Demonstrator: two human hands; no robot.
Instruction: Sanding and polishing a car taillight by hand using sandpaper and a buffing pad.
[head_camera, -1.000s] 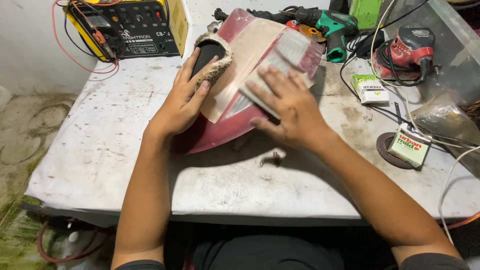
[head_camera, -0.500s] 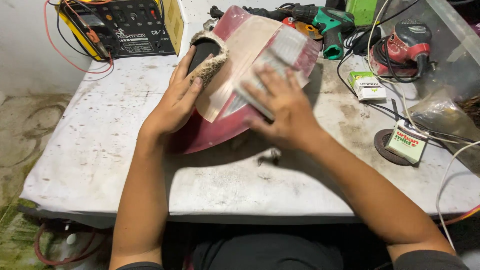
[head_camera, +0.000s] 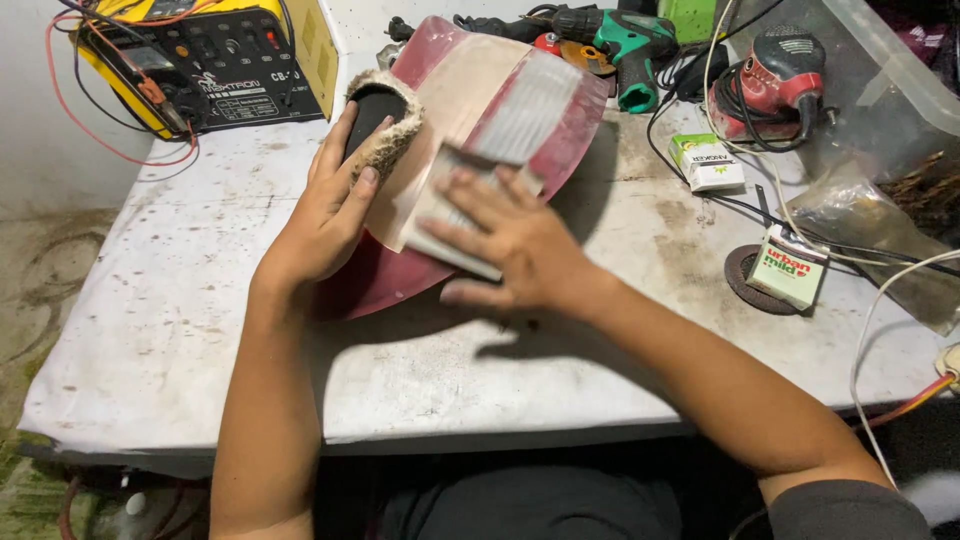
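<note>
- The table (head_camera: 180, 330) is a worn white surface, scuffed and speckled with dark marks; its near edge runs just above the person's lap.
- The right hand (head_camera: 520, 250) lies flat, palm down, with its fingers (head_camera: 470, 205) spread and pressing a folded grey sheet of sandpaper (head_camera: 445, 225) against the red lens cover (head_camera: 500, 130); the fingers are open and flat rather than curled around anything.
- The left hand (head_camera: 325, 215) steadies the left edge of the red lens cover, its fingers loosely curled and resting against a fuzzy wool pad (head_camera: 385, 125) with a dark centre that sits at that edge.
- The red lens cover is a curved, translucent red and clear shell lying tilted near the middle of the table, between the two hands, its far end raised toward the tools behind.
- To the right, a small white and green carton (head_camera: 788, 268) sits on a dark round disc (head_camera: 745, 280), with a second small white box (head_camera: 706, 162) farther back.
- A crumpled clear plastic bag (head_camera: 860, 215) lies at the right edge.
- At the far left stands a yellow and black charger box (head_camera: 225, 65) with red wires.
- At the far side lie a green cordless drill (head_camera: 625, 40) and a red sander (head_camera: 780, 75) with coiled cords.
</note>
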